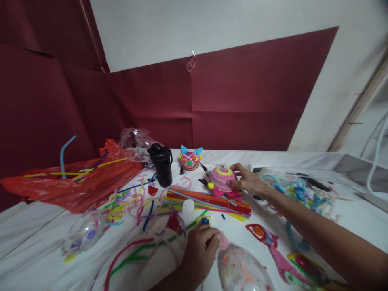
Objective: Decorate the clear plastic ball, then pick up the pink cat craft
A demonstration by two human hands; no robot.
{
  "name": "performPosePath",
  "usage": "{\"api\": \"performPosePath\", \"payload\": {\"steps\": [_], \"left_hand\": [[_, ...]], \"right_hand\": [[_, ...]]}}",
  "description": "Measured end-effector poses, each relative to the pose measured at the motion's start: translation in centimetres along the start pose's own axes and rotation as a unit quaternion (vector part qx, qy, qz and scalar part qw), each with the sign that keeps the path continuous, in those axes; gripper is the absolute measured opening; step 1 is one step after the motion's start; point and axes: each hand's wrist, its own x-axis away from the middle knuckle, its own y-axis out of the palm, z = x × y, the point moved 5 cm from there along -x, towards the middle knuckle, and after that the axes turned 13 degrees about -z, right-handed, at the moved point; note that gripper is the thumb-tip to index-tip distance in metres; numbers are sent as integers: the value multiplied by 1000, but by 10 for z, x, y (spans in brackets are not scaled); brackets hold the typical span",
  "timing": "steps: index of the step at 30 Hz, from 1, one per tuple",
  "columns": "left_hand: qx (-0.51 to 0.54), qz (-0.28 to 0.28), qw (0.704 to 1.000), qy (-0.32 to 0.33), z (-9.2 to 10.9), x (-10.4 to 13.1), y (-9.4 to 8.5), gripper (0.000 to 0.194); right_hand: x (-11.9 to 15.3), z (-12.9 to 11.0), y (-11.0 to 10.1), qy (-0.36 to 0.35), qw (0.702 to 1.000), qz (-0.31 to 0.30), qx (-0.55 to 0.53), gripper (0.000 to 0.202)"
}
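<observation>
My right hand (247,180) is closed round the side of a pink, yellow and grey striped ball-shaped figure (223,176). The figure is made of coiled pipe cleaners and has pink feet, a yellow pompom and a dark tassel. My left hand (201,248) is low in the middle, fingers curled in a pinch, with a small pale pink round piece (223,241) at the thumb tip. Just beyond it lies a yellow-rimmed eye-like piece (203,220). A clear plastic ball shell (244,268) with orange flecks sits close to its right.
A bundle of pipe cleaners (209,201) lies mid-table. Behind stand a black bottle (163,165) and a lion-head figure (190,160). A red plastic bag (100,182), loose pipe cleaners and another clear shell (83,234) are left. Coiled face pieces (262,234) and a blue heap (306,194) are right.
</observation>
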Motion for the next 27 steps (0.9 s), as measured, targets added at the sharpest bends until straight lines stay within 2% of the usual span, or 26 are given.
{"api": "performPosePath", "payload": {"steps": [5,12,19,27], "left_hand": [[-6,1,1000,-8,1,1,0,28],[3,5,1000,0,1,1,0,26],[7,1,1000,-4,1,1,0,26],[8,-6,1000,-16,1,2,1,27]], "right_hand": [[1,0,0,-8,1000,10,6,56],[3,-6,2,-17,999,24,28,73],[5,-14,5,-20,998,15,55,66],[2,-10,4,-20,998,15,65,68]]}}
